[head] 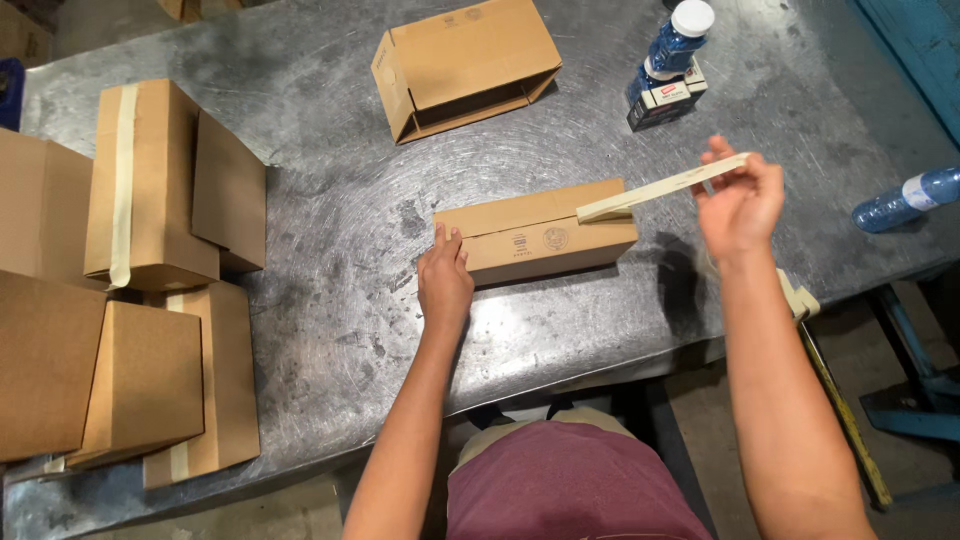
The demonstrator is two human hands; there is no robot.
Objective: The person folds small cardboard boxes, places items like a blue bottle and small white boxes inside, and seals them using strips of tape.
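Note:
A small closed cardboard box (540, 228) lies on the grey metal table (340, 200) in front of me. My left hand (443, 275) presses against its near left corner, fingers on the box's side. My right hand (742, 200) is raised to the right of the box and pinches the free end of a strip of beige paper tape (660, 188). The strip's other end sticks to the top of the box near its right end, and it stretches taut between box and hand.
Several taped cardboard boxes (150, 180) are stacked at the table's left. An open box (465, 65) lies on its side at the back. A blue bottle with a white cap (672, 50) stands at the back right, another bottle (905, 200) lies at the right edge.

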